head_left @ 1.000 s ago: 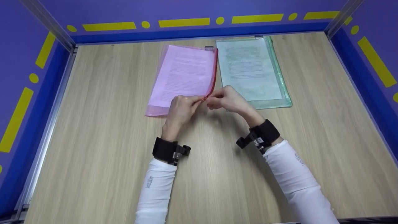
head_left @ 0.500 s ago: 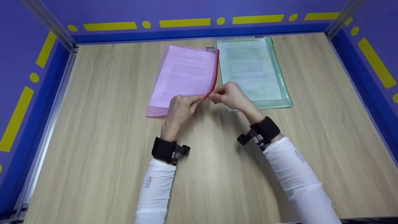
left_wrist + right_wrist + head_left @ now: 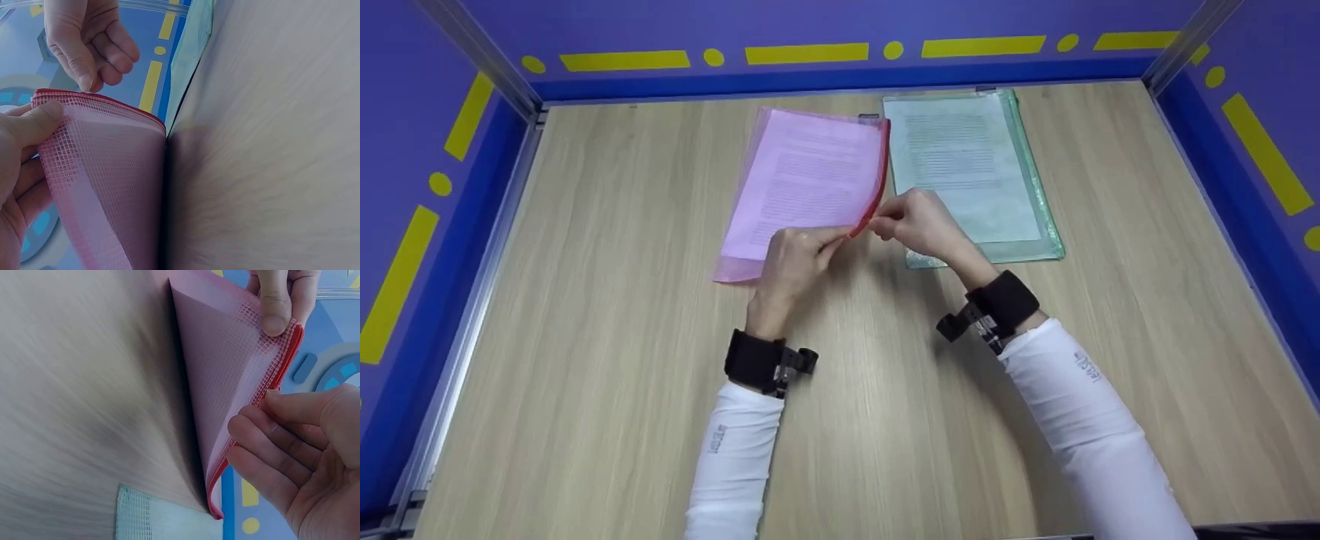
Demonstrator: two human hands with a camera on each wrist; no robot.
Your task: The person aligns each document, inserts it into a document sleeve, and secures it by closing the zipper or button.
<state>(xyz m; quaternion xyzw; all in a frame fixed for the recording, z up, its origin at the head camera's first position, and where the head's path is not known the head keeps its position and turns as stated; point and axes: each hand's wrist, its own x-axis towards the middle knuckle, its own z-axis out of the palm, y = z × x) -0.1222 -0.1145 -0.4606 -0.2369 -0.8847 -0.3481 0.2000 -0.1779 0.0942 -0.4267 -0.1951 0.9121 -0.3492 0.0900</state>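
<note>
A pink mesh zipper pouch (image 3: 810,176) with a printed sheet inside lies left of the middle at the back of the table. Its near right corner is lifted, and my left hand (image 3: 795,259) pinches that corner between thumb and fingers. Along the pouch's right side runs a red zipper (image 3: 289,354), bowed upward at the near end. My right hand (image 3: 919,221) pinches the zipper with thumb and forefinger, a short way from the left fingertips. The slider itself is mostly hidden by those fingers. Loosely curled, its other fingers show in the right wrist view.
A green zipper pouch (image 3: 960,210) with a printed sheet lies flat just right of the pink one, partly under my right hand. Blue walls (image 3: 825,79) with yellow marks border the wooden table (image 3: 607,300) at the back and sides.
My right hand has slid a little away from me along the red zipper, widening the gap to the left hand. The left hand keeps its hold on the corner.
</note>
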